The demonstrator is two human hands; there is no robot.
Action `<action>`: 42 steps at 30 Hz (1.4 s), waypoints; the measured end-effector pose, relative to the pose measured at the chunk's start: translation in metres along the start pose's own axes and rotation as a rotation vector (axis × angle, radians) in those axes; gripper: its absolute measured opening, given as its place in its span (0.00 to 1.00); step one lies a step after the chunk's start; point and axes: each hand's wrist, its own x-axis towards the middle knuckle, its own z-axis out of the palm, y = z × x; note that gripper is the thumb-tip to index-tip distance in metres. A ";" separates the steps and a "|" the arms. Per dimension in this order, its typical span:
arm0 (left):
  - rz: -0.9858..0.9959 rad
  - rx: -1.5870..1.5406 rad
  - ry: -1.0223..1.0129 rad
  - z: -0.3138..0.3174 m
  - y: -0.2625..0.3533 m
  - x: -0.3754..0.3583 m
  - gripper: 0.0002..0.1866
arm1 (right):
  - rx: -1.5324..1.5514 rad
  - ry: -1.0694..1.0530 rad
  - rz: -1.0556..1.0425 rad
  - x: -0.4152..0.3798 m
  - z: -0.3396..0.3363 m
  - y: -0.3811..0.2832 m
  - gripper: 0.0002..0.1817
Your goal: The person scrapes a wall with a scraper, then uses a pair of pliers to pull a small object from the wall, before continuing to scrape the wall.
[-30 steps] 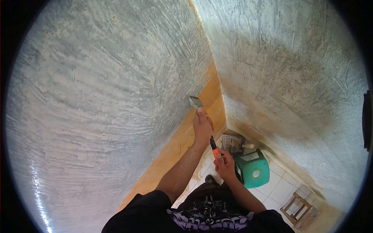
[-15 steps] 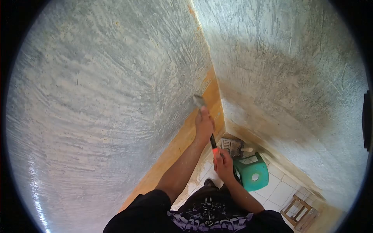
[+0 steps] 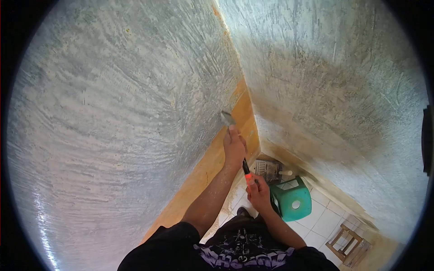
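A scraper [image 3: 227, 118] with a flat metal blade and a long black and orange handle lies against the left wall [image 3: 122, 113], its blade near the border between grey scored surface and an orange-yellow strip [image 3: 244, 108]. My left hand [image 3: 234, 147] is wrapped round the tool just below the blade. Lower down, my right hand [image 3: 259, 192] grips the orange end of the handle.
The right wall [image 3: 325, 104] meets the left one at a corner. Below are a green plastic stool [image 3: 296, 212], a dark grated object [image 3: 270, 170] in the corner, a small wooden stool [image 3: 344, 245] and white floor tiles [image 3: 316, 219].
The blade and my left hand have shifted slightly to the left along the wall. My right hand has moved very little and keeps its hold on the handle.
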 end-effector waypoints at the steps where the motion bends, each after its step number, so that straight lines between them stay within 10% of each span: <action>1: 0.000 0.020 0.001 -0.003 0.000 -0.002 0.22 | 0.013 -0.012 -0.008 -0.002 0.002 0.002 0.18; 42: 0.113 0.213 0.076 0.013 -0.003 0.019 0.22 | 0.013 -0.032 0.031 0.020 -0.003 -0.002 0.19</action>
